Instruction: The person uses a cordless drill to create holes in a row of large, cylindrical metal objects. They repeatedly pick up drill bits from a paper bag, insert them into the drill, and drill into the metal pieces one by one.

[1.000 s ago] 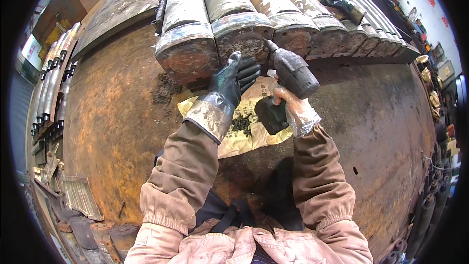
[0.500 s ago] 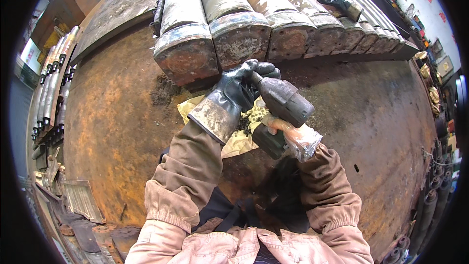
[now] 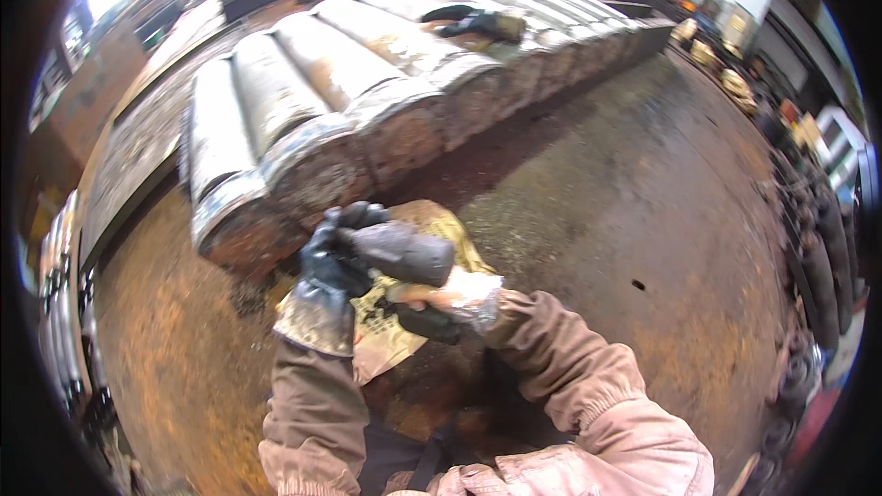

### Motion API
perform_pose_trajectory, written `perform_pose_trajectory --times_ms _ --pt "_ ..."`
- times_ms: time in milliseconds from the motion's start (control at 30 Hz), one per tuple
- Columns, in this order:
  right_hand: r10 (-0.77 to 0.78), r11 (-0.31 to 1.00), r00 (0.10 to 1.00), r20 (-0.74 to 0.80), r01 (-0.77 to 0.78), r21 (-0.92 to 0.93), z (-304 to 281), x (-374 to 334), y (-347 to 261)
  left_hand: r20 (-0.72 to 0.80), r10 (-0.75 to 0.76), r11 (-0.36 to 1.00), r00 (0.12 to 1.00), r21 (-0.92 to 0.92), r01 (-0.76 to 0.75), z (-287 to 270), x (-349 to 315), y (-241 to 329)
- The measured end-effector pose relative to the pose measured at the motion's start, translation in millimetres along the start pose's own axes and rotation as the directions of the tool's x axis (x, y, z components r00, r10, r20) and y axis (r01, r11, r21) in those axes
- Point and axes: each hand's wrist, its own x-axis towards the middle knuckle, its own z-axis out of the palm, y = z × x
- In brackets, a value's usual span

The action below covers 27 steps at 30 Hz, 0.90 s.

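Right now I see the drill [image 3: 406,253] above the yellow paper [image 3: 388,352], long axis pointing left and slightly far, right hand [image 3: 448,296] with fingers wrapped round its grip, left hand [image 3: 329,261] nearer its nose, fingers curled, whether grasping I can't tell.

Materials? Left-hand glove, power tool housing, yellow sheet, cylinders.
Left-hand glove: probably rubber-coated, black and glossy, with a stained pale cuff.
Power tool housing: likely plastic, matte dark grey; blur leaves it open.
Yellow sheet: seems paper, thin and creased.
Cylinders: apparently metal, pale and worn, rust-brown at the ends.
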Motion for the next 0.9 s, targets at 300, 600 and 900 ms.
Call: perform_pose_trajectory --times_ms 300,600,900 --pt "-0.264 0.865 0.96 0.095 0.279 -0.417 -37.1 -3.6 42.9 -0.111 0.088 0.978 0.99 0.201 -0.064 -29.9 21.2 -3.1" --pt "0.034 0.999 0.997 -0.073 -0.033 0.014 -5.6 -25.1 6.4 -0.271 0.167 0.983 0.948 0.124 -0.138 24.2 4.5 -16.3" --pt "0.131 0.987 0.981 -0.146 -0.115 0.113 -11.9 -25.1 8.6 -0.232 -0.025 0.993 0.972 -0.115 -0.002 12.1 4.4 -21.2"
